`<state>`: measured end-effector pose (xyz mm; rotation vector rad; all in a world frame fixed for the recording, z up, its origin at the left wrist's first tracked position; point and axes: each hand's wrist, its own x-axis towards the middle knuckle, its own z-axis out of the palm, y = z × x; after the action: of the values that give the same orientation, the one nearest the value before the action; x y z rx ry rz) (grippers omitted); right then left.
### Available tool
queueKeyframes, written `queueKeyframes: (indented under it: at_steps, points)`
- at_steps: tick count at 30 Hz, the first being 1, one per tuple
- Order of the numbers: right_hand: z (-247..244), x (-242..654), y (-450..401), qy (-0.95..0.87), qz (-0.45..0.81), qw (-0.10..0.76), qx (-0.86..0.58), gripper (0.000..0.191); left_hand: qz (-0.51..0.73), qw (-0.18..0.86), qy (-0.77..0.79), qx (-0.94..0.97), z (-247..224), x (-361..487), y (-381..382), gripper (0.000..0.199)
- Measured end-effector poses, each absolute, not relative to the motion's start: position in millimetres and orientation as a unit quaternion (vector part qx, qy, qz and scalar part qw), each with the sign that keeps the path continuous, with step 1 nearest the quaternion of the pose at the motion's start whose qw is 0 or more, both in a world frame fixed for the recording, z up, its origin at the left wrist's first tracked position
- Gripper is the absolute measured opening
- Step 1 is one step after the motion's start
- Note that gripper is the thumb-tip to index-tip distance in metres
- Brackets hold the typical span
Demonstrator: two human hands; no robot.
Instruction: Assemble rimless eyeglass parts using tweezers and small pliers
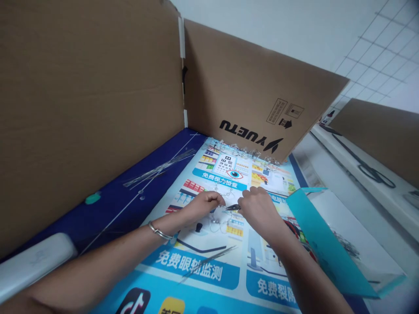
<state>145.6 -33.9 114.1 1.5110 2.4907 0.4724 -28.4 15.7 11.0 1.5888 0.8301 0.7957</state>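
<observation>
My left hand point(207, 206), a silver bangle on its wrist, is closed in a pinch on a thin wire piece point(216, 222). The piece looks bent into loops with small clear beads, but its fine detail is hard to make out. My right hand point(260, 210) is wrapped round a pair of pliers point(233, 207). The dark jaws point left and reach close to the left fingertips; the handles are mostly hidden by the right hand and wrist. Below the hands, a bundle of thin straight wires point(209, 262) lies on the printed mat point(225, 301).
Cardboard panels point(255, 83) wall the left and back. Several wire pieces point(245, 151) line the back panel's foot. More straight wires point(160, 168) lie at left, near a green lump point(93, 198) and a white case point(39, 261). An open teal box point(334, 248) with metal bits stands right.
</observation>
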Motion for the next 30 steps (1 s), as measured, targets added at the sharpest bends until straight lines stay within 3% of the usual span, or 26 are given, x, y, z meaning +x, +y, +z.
queueKeyframes:
  at_steps: [8, 18, 24, 30]
  points:
    - [108, 149, -35, 0.833, 0.140, 0.069, 0.531, 0.015, 0.306, 0.531, 0.357, 0.705, 11, -29, 15, 0.015]
    - [61, 180, -50, 0.759, 0.069, 0.017, 0.647, 0.041, 0.306, 0.537, 0.394, 0.680, -3, -29, 25, 0.020]
    - [28, 180, -59, 0.754, 0.076, -0.004, 0.652, 0.035, 0.289, 0.565, 0.394, 0.666, -5, -26, 21, 0.023]
    - [32, 182, -60, 0.765, 0.038, -0.095, 0.636, 0.022, 0.288, 0.580, 0.404, 0.646, -5, -23, 17, 0.025]
